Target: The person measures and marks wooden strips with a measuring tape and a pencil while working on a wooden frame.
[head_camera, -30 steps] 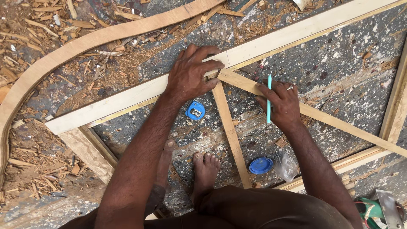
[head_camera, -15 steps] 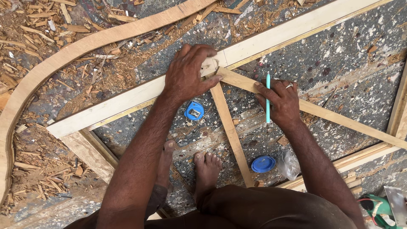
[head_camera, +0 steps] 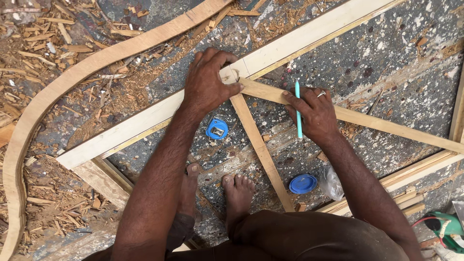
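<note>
Centrally, the left hand [head_camera: 208, 84] presses flat, fingers spread, on the joint where two thin wooden slats [head_camera: 258, 145] meet the long batten [head_camera: 145, 123]; the right hand [head_camera: 311, 113] grips a turquoise pencil [head_camera: 298, 108] against the diagonal slat, its tip hidden.

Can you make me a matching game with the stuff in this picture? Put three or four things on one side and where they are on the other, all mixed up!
Things:
1. Turquoise pencil
2. Blue tape measure
3. Round blue lid
4. Curved wooden strip

Places:
A. On the floor beside a clear plastic bag
B. Among wood shavings at the left
C. In the right hand, which rests on a slanted slat
D. On the floor below the left hand

Pairs: 1-C, 2-D, 3-A, 4-B
</note>
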